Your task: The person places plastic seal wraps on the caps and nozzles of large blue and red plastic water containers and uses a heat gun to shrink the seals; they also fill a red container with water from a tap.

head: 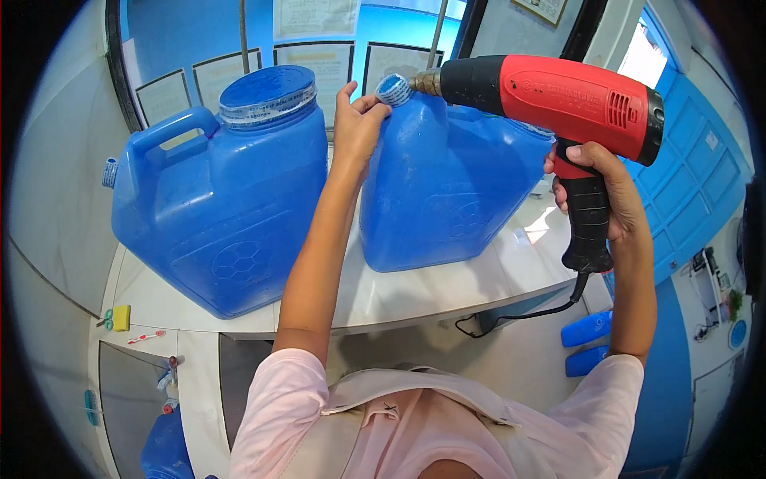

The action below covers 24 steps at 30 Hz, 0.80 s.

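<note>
My right hand point(598, 185) grips the black handle of a red heat gun point(562, 102), whose metal nozzle point(426, 82) points left. That nozzle is right beside the small capped spout point(393, 90) of a blue plastic water jug point(443, 191). A printed plastic seal band wraps the spout. My left hand point(361, 123) has its thumb and fingers at the near left side of the spout; whether they pinch the band is hard to tell. To the left stands a second blue water jug point(221, 221), with a printed seal band point(269, 108) around its wide lid.
Both jugs stand on a white tiled counter point(383, 299). A yellow sponge point(121, 318), scissors point(108, 320) and a toothbrush point(146, 337) lie at its left. The heat gun's black cord point(538, 312) hangs past the counter edge. Blue slippers point(586, 344) are on the floor.
</note>
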Motion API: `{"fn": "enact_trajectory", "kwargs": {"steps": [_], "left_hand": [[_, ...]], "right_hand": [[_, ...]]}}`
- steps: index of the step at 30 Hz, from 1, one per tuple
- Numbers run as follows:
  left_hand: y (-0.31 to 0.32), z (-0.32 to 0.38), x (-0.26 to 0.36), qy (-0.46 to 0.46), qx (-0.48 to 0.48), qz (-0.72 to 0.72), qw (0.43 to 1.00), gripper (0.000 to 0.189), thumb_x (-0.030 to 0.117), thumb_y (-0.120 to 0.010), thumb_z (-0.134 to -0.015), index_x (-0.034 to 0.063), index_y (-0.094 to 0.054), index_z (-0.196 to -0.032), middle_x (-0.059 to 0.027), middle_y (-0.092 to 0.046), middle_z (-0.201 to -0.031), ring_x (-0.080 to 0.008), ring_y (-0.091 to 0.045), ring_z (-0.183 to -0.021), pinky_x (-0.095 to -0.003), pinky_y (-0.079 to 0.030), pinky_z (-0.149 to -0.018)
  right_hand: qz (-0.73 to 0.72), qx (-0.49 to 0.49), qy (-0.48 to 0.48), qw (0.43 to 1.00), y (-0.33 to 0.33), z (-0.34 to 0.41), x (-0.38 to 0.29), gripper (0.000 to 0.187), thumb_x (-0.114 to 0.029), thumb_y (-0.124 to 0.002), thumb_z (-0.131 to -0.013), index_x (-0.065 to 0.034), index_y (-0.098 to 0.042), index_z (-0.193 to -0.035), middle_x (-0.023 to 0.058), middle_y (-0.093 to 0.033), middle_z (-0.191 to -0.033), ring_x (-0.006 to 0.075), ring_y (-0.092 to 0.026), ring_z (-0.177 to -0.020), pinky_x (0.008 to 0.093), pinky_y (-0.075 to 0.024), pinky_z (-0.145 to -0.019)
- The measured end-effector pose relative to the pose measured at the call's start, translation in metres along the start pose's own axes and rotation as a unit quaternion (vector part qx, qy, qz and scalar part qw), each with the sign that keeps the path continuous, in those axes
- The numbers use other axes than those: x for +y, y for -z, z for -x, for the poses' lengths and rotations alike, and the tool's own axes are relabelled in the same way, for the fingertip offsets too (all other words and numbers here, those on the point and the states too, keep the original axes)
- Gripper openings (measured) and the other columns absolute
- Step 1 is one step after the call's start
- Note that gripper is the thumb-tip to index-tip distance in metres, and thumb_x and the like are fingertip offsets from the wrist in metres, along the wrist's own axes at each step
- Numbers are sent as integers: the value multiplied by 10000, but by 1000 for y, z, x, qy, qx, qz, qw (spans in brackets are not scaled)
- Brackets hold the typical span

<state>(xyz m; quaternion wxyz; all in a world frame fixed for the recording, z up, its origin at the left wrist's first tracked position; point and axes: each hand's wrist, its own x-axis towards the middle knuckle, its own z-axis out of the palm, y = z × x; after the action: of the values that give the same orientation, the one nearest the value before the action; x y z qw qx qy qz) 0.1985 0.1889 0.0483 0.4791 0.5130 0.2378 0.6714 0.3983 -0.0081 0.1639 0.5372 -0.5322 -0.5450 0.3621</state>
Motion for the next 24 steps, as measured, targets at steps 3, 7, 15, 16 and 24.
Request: {"fn": "enact_trajectory", "kwargs": {"steps": [3,7,15,16,24], "left_hand": [[0,4,-3,4,19,57,998,694,94,-544,-731,-47,-202,-1318,-122,-574,-1016,-149,-502,-912,-294,-321,-917],[3,6,-9,8,18,47,999,678,65,-456,-756,-45,-109,-1328,-155,-582,-1054,-161,-497,-931,-301,-324,-927],[3,8,-21,-25,39,22,999,423,157,-385,-803,-61,-528,-1135,-178,-359,-1311,-196,-436,-974,-337,-259,-989],[5,7,-23,-38,40,21,998,409,161,-377,-809,-55,-581,-1090,-179,-316,-1341,-196,-433,-972,-333,-264,-985],[2,15,-20,-43,21,3,999,525,267,-421,-865,-54,-376,-1277,-223,-310,-1325,-197,-446,-925,-288,-316,-925]], "right_hand": [[5,-1,3,1000,-3,-1,-2,316,-202,-628,-716,40,-540,-899,123,-606,-738,119,-568,-485,227,-506,-430],[9,10,-1,1000,-9,-9,-8,303,-199,-621,-723,44,-539,-884,125,-605,-725,116,-566,-464,219,-497,-405],[51,-22,3,998,-18,2,-14,290,-196,-641,-721,21,-567,-898,114,-616,-736,116,-575,-487,223,-495,-435],[58,-17,5,998,-18,6,-13,286,-190,-643,-718,19,-568,-898,115,-616,-735,118,-574,-486,225,-494,-434],[42,9,18,999,-5,9,-5,307,-202,-639,-714,31,-564,-898,129,-610,-729,127,-562,-470,225,-484,-415]]}}
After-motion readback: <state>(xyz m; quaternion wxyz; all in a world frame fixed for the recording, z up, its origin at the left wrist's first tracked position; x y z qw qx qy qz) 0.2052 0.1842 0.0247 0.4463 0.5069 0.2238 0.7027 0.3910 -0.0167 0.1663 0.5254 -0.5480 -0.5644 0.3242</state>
